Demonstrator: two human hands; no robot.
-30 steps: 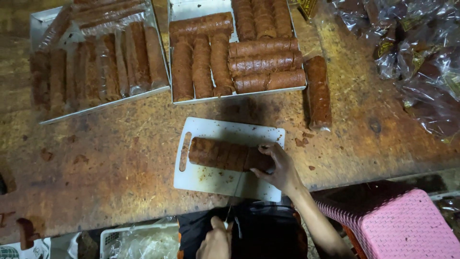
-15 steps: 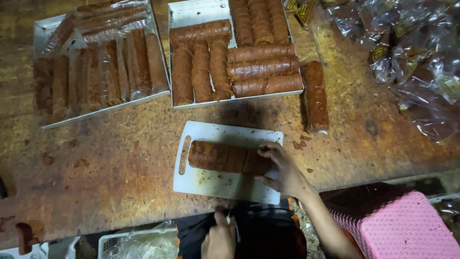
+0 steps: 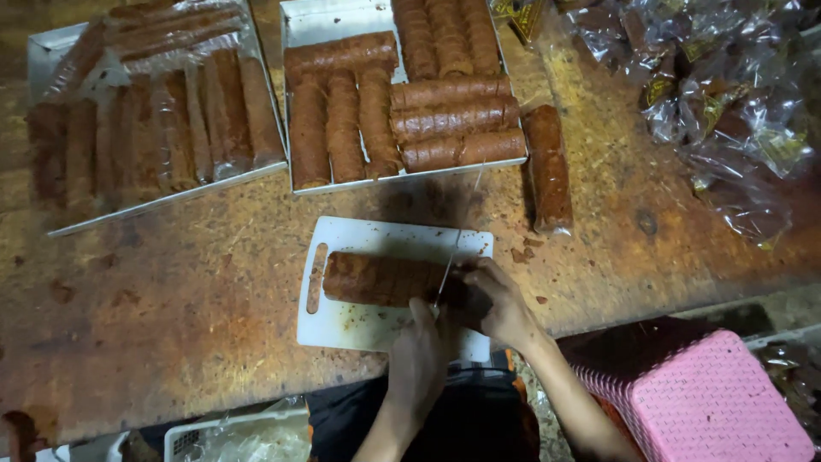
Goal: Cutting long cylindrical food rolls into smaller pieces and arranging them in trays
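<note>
1. A white cutting board (image 3: 359,321) lies on the worn wooden tabletop (image 3: 154,299), near its front edge, with one long brown roll (image 3: 376,278) lying across it
2. The left hand (image 3: 421,355) is closed around the handle of a thin knife (image 3: 446,272), whose blade stands upright across the roll toward its right end
3. The right hand (image 3: 498,301) is curled over the right end of the roll, gripping it and holding it down just beside the blade
4. As for progress, the roll looks whole to the left of the blade and no cut slices lie on the board, so the slicing seems to be at its very start; whether the blade has already entered the roll cannot be told
5. Much appears left: a metal tray (image 3: 318,17) behind the board carries many uncut rolls packed side by side, and a second tray (image 3: 47,51) to the left holds more, some under clear film
6. One loose roll (image 3: 547,167) lies on the tabletop just right of the nearer tray, apart from the board
7. A heap of clear plastic-wrapped pieces (image 3: 727,103) sits at the far right, which suggests some stock is already packed
8. A pink woven basket (image 3: 701,402) stands below the tabletop edge on the right, and a white crate (image 3: 231,432) with plastic sits at the lower left
</note>
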